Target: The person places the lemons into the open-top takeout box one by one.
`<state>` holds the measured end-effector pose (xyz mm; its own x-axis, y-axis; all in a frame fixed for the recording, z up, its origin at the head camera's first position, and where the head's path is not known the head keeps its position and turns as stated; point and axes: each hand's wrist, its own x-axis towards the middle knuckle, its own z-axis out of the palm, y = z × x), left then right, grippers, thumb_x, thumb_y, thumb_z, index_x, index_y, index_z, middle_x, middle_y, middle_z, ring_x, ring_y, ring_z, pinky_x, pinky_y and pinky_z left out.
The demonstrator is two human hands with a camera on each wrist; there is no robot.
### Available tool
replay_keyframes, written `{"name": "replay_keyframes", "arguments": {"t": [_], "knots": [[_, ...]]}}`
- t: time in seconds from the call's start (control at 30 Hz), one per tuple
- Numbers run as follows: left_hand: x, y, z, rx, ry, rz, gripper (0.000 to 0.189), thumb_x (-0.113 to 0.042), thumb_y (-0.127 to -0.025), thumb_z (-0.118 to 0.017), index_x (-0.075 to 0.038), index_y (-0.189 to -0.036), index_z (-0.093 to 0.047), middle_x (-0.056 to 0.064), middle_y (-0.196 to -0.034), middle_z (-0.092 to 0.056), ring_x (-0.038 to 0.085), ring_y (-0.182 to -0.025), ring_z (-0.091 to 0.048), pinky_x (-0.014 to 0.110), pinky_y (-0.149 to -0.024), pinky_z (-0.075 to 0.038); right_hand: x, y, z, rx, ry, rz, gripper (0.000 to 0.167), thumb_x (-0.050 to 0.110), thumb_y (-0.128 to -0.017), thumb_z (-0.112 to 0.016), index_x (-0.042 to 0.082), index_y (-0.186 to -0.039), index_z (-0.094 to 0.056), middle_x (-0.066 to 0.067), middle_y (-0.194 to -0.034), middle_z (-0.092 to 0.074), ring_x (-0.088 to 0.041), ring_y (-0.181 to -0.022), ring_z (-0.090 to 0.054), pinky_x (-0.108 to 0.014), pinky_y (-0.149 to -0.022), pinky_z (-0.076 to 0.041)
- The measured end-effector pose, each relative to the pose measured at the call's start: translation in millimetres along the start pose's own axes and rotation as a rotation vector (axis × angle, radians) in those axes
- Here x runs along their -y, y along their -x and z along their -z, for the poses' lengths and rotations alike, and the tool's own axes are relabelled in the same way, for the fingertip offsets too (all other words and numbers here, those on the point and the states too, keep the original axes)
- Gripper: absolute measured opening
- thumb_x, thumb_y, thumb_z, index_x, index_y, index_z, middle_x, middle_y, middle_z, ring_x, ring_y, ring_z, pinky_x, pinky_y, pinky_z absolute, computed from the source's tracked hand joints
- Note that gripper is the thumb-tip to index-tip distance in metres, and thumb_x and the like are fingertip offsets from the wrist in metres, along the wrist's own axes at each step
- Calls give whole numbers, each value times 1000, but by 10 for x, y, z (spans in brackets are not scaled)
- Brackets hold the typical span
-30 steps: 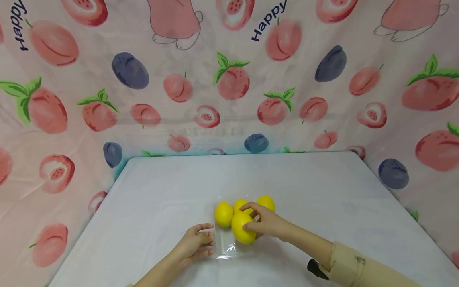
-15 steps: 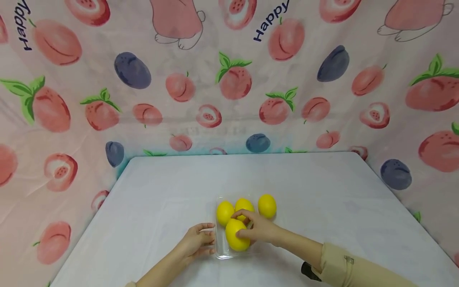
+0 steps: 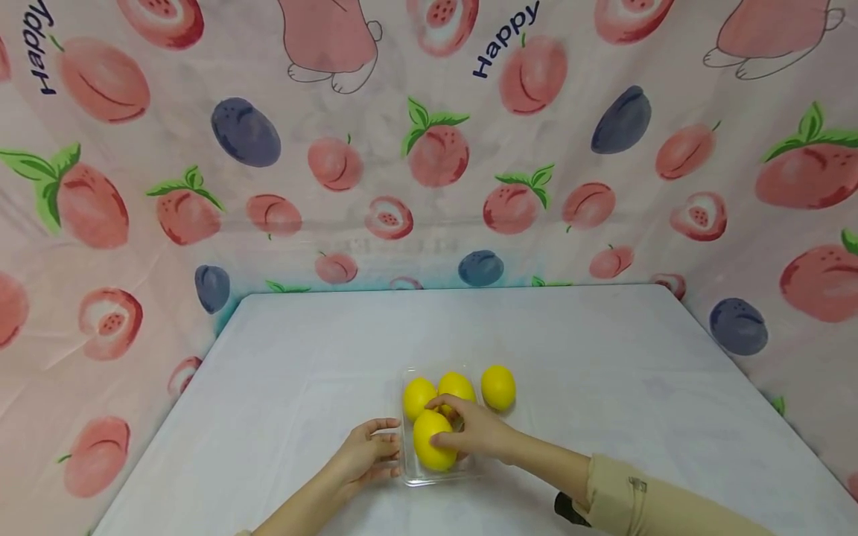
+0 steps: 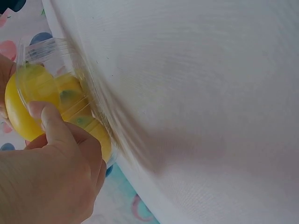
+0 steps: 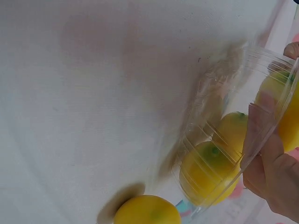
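Note:
A clear plastic container (image 3: 429, 482) stands on the white table. My right hand (image 3: 482, 429) grips a yellow lemon (image 3: 432, 445) at the container's near part, thumb on its front and fingers behind. In the right wrist view, the container's clear wall (image 5: 219, 135) covers part of this hand and lemon. Two more lemons, one at left (image 3: 418, 398) and one at right (image 3: 457, 385), lie in the container's far part. Against its left side rests my left hand (image 3: 367, 450), fingers extended. The left wrist view shows that hand (image 4: 65, 163) at the container wall.
Another lemon (image 3: 499, 387) lies on the table just right of the container. A dark object (image 3: 570, 510) shows beneath the right sleeve (image 3: 643, 491). Behind the table (image 3: 322, 335) hangs a fruit-printed cloth (image 3: 402, 171).
My right hand has carried its lemon left and nearer to me, into the container's near part. The left hand keeps its place at the container's side.

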<state>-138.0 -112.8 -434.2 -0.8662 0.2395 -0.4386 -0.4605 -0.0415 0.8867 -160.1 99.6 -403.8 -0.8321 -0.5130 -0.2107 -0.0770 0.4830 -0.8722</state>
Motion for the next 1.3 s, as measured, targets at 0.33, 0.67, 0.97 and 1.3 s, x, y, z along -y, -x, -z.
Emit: {"name": "replay_keyframes", "arguments": {"t": [0.33, 0.67, 0.97, 1.3], "knots": [[7, -7, -11, 9, -2, 7, 39, 4, -89, -53, 5, -126, -39, -1, -84, -54, 11, -73, -54, 24, -62, -57, -65, -56, -77, 21, 112, 131, 49, 21, -84, -70, 2, -124, -51, -8, -92, -53, -12, -66, -47, -16, -53, -44], [5, -10, -29, -7, -6, 8, 39, 5, -90, -52, 6, -126, -38, -2, -81, -52, 11, -71, -54, 23, -61, -56, -80, -89, -118, 13, 184, 158, 44, 20, -82, -72, 4, -115, -48, -6, -90, -55, -15, -77, -48, -17, -59, -42], [6, -31, -5, -5, -3, -4, 39, 3, -90, -52, 4, -126, -39, -1, -82, -53, 12, -73, -53, 24, -63, -57, -45, -113, -92, 38, 200, 105, 45, 24, -84, -71, 5, -118, -49, -5, -93, -57, -14, -80, -49, -20, -63, -44], [15, -43, 4, -5, 5, 10, 40, 3, -90, -52, 5, -127, -38, 1, -85, -54, 12, -74, -54, 25, -63, -57, -46, -85, -86, 44, 186, 111, 47, 20, -83, -72, 3, -121, -49, -8, -99, -58, -17, -83, -51, -20, -66, -47]]}}
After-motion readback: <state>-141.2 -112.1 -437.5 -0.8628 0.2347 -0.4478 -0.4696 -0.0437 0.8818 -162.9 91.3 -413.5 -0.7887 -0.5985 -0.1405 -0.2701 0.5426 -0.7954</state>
